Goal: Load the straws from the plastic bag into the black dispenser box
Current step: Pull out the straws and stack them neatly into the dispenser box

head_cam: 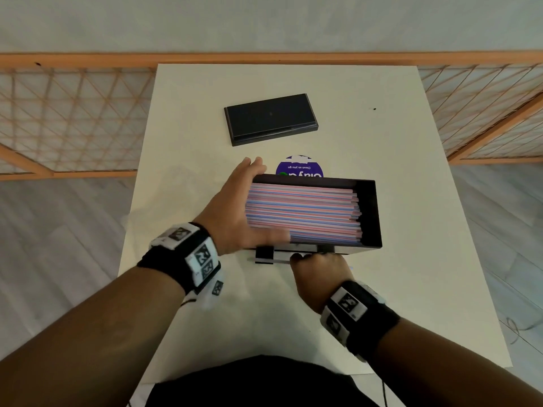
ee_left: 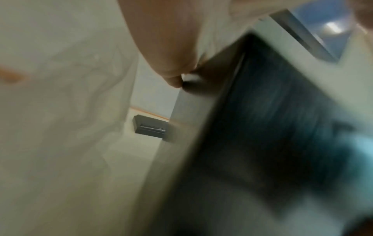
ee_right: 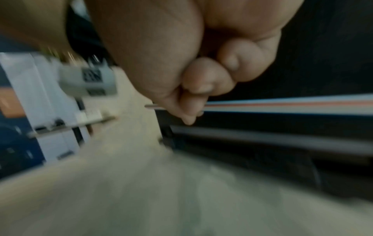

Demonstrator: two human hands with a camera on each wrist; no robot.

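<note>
The black dispenser box [head_cam: 368, 212] sits open in the middle of the white table [head_cam: 382, 304], packed with pink and blue striped straws [head_cam: 302, 210] lying lengthwise. My left hand [head_cam: 232, 212] clasps the box's left end, fingers over the far corner and thumb across the near straws. Its palm [ee_left: 171, 39] lies against the blurred box wall [ee_left: 262, 127] in the left wrist view. My right hand [head_cam: 317, 265] is curled at the thin front bar of the box. Its fingers [ee_right: 191, 89] pinch that bar, and a striped straw [ee_right: 282, 103] runs along beside it.
The box's flat black lid [head_cam: 270, 118] lies farther back on the table, also seen as the lid [ee_left: 149, 126] past my palm. A round purple sticker [head_cam: 299, 168] shows behind the box. Crumpled clear plastic [ee_left: 70, 95] is at my left. Wooden lattice fencing [head_cam: 73, 118] flanks the table.
</note>
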